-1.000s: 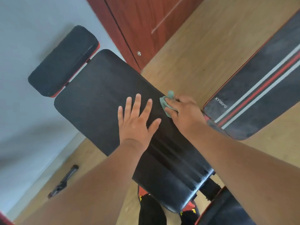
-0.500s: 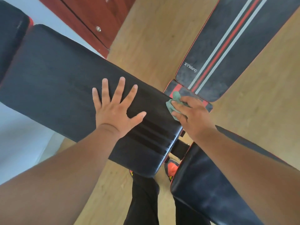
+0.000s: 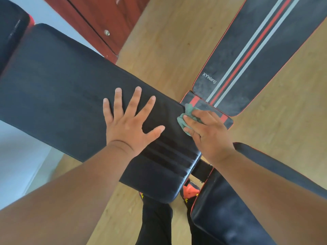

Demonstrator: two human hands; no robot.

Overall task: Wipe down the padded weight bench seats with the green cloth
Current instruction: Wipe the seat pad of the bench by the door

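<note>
A long black padded bench back (image 3: 58, 89) runs from the upper left to the lower middle. My left hand (image 3: 131, 124) lies flat on it with fingers spread. My right hand (image 3: 207, 131) grips a bunched green cloth (image 3: 185, 119) against the pad's right edge. A second black pad with a red edge (image 3: 217, 211) sits at the lower right, partly under my right forearm. A small black headrest pad (image 3: 10, 32) is at the top left.
A second bench with grey and red stripes and the word XYWang (image 3: 247, 55) lies on the wooden floor (image 3: 164, 55) at the upper right. A red-brown cabinet (image 3: 99, 20) stands at the top. A white wall (image 3: 17, 156) fills the left.
The view has swung toward the near end of the bench. My right hand with the cloth has slid along the pad's right edge toward its near end. My left hand stays flat on the pad.
</note>
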